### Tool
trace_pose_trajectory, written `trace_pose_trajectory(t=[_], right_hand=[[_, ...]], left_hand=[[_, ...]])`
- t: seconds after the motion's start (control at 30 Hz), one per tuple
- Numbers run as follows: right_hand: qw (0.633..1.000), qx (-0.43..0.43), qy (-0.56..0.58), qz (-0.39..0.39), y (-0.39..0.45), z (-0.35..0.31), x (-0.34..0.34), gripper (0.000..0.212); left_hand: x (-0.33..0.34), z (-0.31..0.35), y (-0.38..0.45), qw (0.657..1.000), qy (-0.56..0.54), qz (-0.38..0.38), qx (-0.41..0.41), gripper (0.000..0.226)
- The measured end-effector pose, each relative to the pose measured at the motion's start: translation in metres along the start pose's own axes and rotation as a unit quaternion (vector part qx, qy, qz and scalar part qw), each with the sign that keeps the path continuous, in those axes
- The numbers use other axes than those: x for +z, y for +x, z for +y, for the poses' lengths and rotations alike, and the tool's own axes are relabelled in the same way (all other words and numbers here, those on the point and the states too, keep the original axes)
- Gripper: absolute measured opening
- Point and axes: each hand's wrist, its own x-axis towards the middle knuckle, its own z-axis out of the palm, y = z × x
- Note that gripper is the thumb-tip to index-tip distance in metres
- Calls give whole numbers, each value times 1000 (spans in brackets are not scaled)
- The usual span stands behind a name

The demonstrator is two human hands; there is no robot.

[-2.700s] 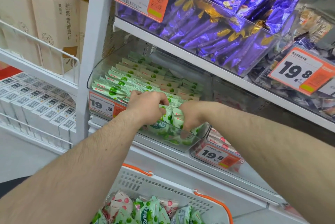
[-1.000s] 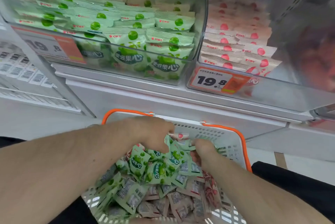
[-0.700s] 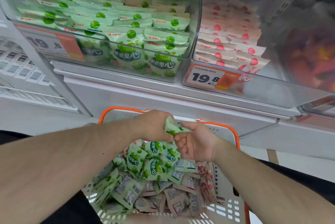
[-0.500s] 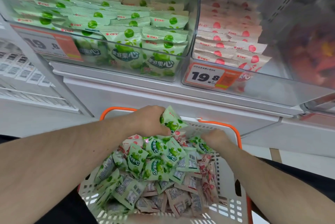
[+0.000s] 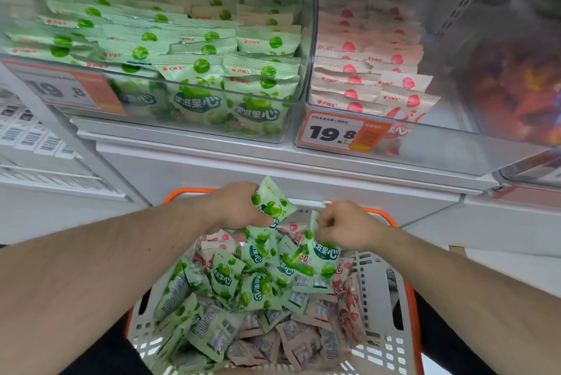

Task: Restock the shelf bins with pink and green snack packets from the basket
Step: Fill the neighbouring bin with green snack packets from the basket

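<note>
- Risk: the left hand point(image 5: 239, 207) holds its green packet point(image 5: 271, 203) by one edge only, most of it sticking up free; I judge a quick lift to the shelf could let the packet slip back into the basket point(image 5: 376, 292).
- Risk: the right hand point(image 5: 341, 224) pinches a second green packet point(image 5: 323, 256) that overlaps its neighbours in the pile; pulling it could drag loose packets over the rim.
- Risk: pink packets point(image 5: 349, 314) lie mixed in with the green ones, so a hasty grab could carry a pink one into the green bin point(image 5: 151, 92), which sits just left of the pink bin point(image 5: 425, 137).
- The green bin looks nearly full at the front; forcing more in may crumple the front row.
- Left fingers: curled tight, thumb and fingers closed round the packet's lower edge.
- Right fingers: curled narrow, pinching the top corner of its packet, which hangs below the hand and touches the pile.
- Both held packets are over the basket's far end, below the shelf.
</note>
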Motion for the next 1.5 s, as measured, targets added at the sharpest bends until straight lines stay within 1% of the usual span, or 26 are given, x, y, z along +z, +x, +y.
trace_pose_trajectory(t=[0.07, 0.13, 0.17, 0.23, 0.3, 0.33, 0.4, 0.43, 0.47, 0.5, 0.53, 0.57, 0.6, 0.63, 0.7, 0.77, 0.83, 0.93, 1.03, 1.07, 1.13, 1.2, 1.27, 1.33, 1.4, 1.5], right_hand=[[993, -34, 109, -15, -14, -30, -11, 34], [988, -54, 142, -6, -22, -53, -13, 37], [990, -60, 130, 13, -24, -62, -11, 36], [991, -62, 96, 63, -24, -74, -6, 32], [988, -48, 109, 94, -22, -78, -1, 27], [986, -41, 135, 92, -22, -79, 1, 27], [971, -34, 226, 72, -20, -77, 5, 24], [950, -28, 302, 76, -17, -73, 6, 21], [921, -9, 377, 100, -11, -65, 8, 19], [897, 23, 418, 140, -4, -54, 12, 19], [898, 65, 399, 175, 4, -40, 17, 20], [925, 107, 316, 184, 12, -24, 25, 22], [955, 141, 210, 155, 17, -10, 36, 23], [975, 159, 121, 99, 23, 4, 49, 24], [985, 169, 9, -38, 37, 25, 76, 32], [977, 171, -27, -123, 52, 39, 103, 43], [974, 183, 7, -132, 59, 48, 120, 47], [982, 176, 37, -64, 61, 50, 129, 40], [987, 153, 49, 24, 54, 42, 115, 9], [986, 148, 63, 44, 50, 38, 107, 8], [984, 136, 97, 65, 40, 27, 88, 21], [984, 108, 111, 89, 27, 14, 66, 22], [979, 67, 134, 137, 13, -3, 44, 22], [963, 44, 182, 192, -3, -24, 25, 31], [928, 41, 282, 238, -20, -46, 11, 42], [873, 10, 418, 252, -41, -84, -4, 43]], left_hand=[[1, 1, -2, 999, 23, 20, 11, 34], [6, 6, -8, 999, 17, 22, 16, 50], [10, 10, -12, 1000, -13, -1, 7, 64], [14, 15, -18, 992, -88, -89, 5, 84], [16, 12, -20, 986, -72, -139, 55, 91], [14, 8, -19, 985, -56, -139, 79, 88], [8, 2, -18, 986, -37, -128, 100, 60], [6, 2, -18, 987, -29, -124, 101, 45], [2, -1, -15, 988, -14, -117, 96, 38], [-1, -3, -13, 990, 5, -110, 84, 36], [-4, -5, -11, 992, 21, -101, 70, 40], [-6, -6, -10, 994, 33, -91, 59, 47], [-8, -8, -7, 994, 45, -82, 52, 54], [-9, -9, -4, 995, 53, -75, 49, 54], [-9, -6, -3, 994, 55, -73, 55, 38], [-10, -5, -2, 995, 47, -73, 46, 32], [-12, -7, -3, 995, 41, -87, 30, 39], [-16, -12, -1, 995, 23, -100, -14, 49], [-17, -8, -6, 994, -2, -105, -42, 47], [-18, -5, -10, 994, -6, -103, -44, 45], [-18, -2, -14, 996, -2, -81, -34, 42], [-18, -1, -18, 999, -18, -48, -13, 40], [-21, -1, -23, 999, -34, -4, -1, 36], [-26, 1, -33, 999, -45, 25, 10, 32], [-31, 3, -45, 997, -72, 35, 17, 29], [-33, 11, -61, 991, -123, 44, 29, 15]])
